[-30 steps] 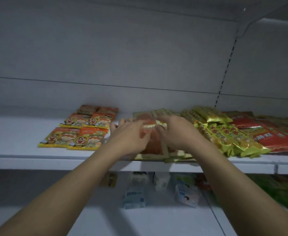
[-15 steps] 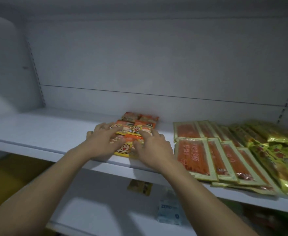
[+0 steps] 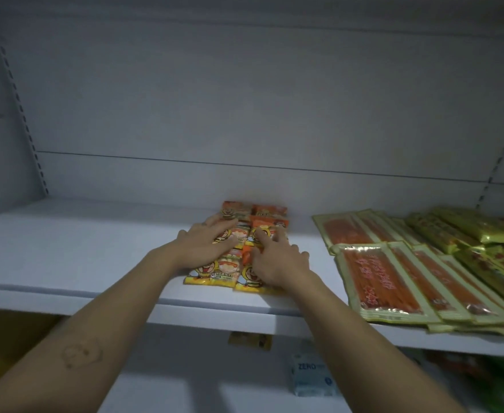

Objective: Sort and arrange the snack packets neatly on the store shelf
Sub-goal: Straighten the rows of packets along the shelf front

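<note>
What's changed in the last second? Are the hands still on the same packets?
Both hands let go of the orange-strip packets and moved left. The left hand now lies flat on the cartoon-face packets; the right hand touches them, index finger extended. The packets' layout on the shelf looks unchanged.

The scene is being taken in by a single wide-angle camera worn on the head, which is being aimed forward and slightly downward. The white shelf (image 3: 66, 263) is being viewed from close by, within reach of both arms, which are being caught entering from 6 o'clock. The left hand (image 3: 206, 245) and right hand (image 3: 277, 263) are being framed near centre. The back wall (image 3: 244, 99) is being shown at 12 o'clock and a lower shelf (image 3: 185, 391) at 6 o'clock.
</note>
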`<state>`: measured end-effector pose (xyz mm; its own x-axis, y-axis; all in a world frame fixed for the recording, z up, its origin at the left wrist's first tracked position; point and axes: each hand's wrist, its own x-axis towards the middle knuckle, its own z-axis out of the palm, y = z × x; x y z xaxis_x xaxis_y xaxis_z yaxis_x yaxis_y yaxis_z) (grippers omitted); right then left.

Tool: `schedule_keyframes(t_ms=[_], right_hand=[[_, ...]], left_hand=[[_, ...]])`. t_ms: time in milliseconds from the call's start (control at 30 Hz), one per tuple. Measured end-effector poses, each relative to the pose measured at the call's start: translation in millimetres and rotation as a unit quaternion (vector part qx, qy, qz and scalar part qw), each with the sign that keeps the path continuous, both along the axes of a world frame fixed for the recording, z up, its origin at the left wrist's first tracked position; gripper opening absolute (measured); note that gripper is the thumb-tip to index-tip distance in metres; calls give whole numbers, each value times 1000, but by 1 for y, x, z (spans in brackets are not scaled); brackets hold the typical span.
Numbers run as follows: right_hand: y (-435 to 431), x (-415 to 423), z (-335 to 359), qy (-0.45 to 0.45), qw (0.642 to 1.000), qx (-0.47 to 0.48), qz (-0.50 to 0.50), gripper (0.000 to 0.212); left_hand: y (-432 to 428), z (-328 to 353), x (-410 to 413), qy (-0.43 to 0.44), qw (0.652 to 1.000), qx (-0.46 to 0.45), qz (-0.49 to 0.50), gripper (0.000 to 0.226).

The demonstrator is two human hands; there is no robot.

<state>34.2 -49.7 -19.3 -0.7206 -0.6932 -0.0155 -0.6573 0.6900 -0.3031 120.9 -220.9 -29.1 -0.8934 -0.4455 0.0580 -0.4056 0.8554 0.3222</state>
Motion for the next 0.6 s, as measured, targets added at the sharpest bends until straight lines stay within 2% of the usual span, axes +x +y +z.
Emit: schedule_keyframes(t_ms=[133,300,600], right_hand=[[-6,0,-3,26,1000,6,-2,55],[-9,-3,-6,23,1000,-6,1,55],[14,-15,-1,41,999,36,-5,58]], left_hand=[[-4,-12,-5,-21,998,-48,-17,62],[-5,-16,-11,-9,999,-43,-25,59],[24,-19,-21,5,999,-35,-34,60]])
